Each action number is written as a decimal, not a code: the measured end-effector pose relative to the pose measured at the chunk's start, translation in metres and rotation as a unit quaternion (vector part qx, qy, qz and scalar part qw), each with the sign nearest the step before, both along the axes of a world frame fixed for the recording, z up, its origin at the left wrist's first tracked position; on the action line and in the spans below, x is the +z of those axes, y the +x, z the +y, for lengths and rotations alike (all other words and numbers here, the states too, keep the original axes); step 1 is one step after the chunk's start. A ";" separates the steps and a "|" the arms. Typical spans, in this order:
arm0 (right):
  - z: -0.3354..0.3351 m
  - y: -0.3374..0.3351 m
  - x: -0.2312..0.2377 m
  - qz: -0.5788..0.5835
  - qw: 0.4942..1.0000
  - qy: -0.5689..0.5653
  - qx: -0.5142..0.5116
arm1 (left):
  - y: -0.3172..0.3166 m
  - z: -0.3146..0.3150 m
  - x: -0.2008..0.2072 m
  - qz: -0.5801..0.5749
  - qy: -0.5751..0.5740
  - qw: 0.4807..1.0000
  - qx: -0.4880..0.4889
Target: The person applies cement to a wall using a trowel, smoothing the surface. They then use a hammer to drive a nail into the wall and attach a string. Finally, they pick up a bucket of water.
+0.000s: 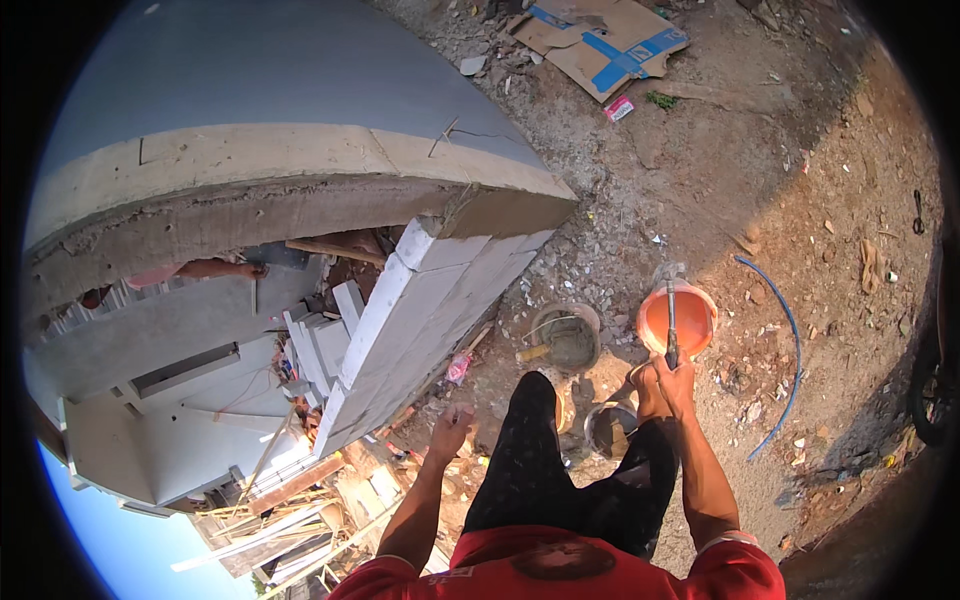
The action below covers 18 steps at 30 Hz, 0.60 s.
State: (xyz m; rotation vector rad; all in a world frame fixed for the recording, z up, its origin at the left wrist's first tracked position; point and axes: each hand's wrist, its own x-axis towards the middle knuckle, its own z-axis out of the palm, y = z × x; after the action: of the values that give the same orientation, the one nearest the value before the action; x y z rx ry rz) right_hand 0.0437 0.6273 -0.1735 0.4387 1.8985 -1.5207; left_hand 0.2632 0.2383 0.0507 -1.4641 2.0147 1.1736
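My right hand (672, 384) is closed around the dark handle of a slim metal-shafted tool (672, 318). The tool points away from me across an orange bucket (708, 306), with its grey head at the far rim; its exact kind is hard to make out. Off to the left, my left hand (452, 428) hangs in the air near the block wall, its fingers loosely apart and nothing visible in them. A bucket of grey mortar (570, 338) stands left of the orange one, with a yellowish handle at its edge. A darker bucket (605, 430) sits between my legs.
A pale block wall (440, 300) under a concrete slab edge (300, 165) rises at left. Wire (440, 135) sticks out of the slab. A blue hose (793, 340) curves over rubble-strewn ground at right. Flattened cardboard (600, 45) lies farther away; timber (290, 535) is piled lower left.
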 end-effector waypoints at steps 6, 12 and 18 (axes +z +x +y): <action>0.236 0.004 0.077 0.037 0.954 0.270 0.122 | -0.197 0.038 0.040 0.225 0.078 0.969 0.062; 0.399 0.021 0.104 -0.032 0.880 0.454 0.138 | -0.388 0.070 0.050 0.378 0.162 0.894 0.176; 0.422 0.003 0.183 -0.173 0.950 0.199 -0.166 | -0.527 0.030 -0.036 0.402 0.194 0.801 0.398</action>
State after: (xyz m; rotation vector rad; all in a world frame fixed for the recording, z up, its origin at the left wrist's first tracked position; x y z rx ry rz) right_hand 0.0463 1.0491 0.0091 1.1790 1.9038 -1.1462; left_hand -0.2636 0.2686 0.0146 -1.8001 1.3159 2.7532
